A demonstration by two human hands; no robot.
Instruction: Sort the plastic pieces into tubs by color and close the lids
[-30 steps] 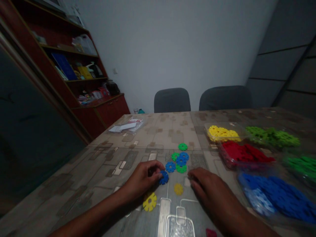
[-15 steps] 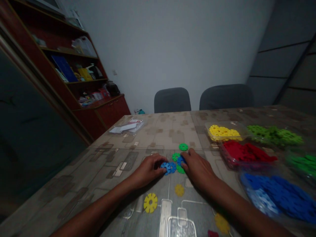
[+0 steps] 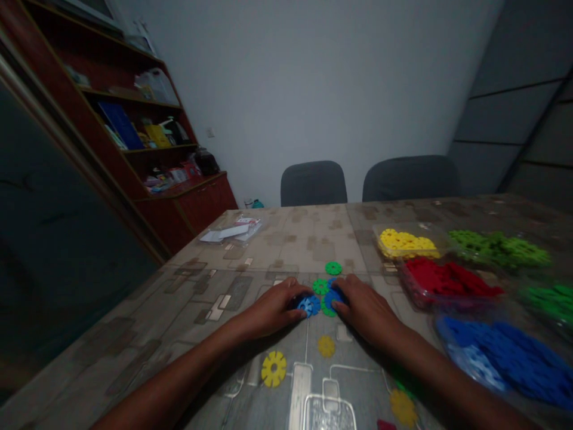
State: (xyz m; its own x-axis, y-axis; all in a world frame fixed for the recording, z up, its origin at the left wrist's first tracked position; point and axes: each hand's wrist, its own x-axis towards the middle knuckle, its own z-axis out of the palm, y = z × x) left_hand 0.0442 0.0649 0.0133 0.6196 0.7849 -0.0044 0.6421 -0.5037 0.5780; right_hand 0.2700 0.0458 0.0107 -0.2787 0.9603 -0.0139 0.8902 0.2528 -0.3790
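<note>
Thumb and fingers of my left hand (image 3: 273, 307) pinch light-blue notched discs (image 3: 308, 307), which overlap each other low over the table. Facing it, my right hand (image 3: 364, 306) grips a darker blue notched disc (image 3: 332, 298) between thumb and fingertips, partly covering it. A green disc (image 3: 320, 286) lies between the two hands, and part of another green one shows under the dark blue disc. Just beyond the hands is a separate green disc (image 3: 333, 268). Yellow discs (image 3: 273, 369) lie on the near side. Whether the blue pieces are joined to the green ones, I cannot tell.
Clear tubs on the right hold yellow (image 3: 407, 243), red (image 3: 450, 279), blue (image 3: 514, 355) and green discs (image 3: 553, 301). Papers in plastic (image 3: 233, 230) lie at the table's far left. Two grey chairs (image 3: 313, 184) stand behind the patterned tablecloth (image 3: 215, 346).
My left hand has shifted slightly right, bringing the light-blue discs closer to the right hand. The dark blue disc in my right hand has turned and now shows more of its face.
</note>
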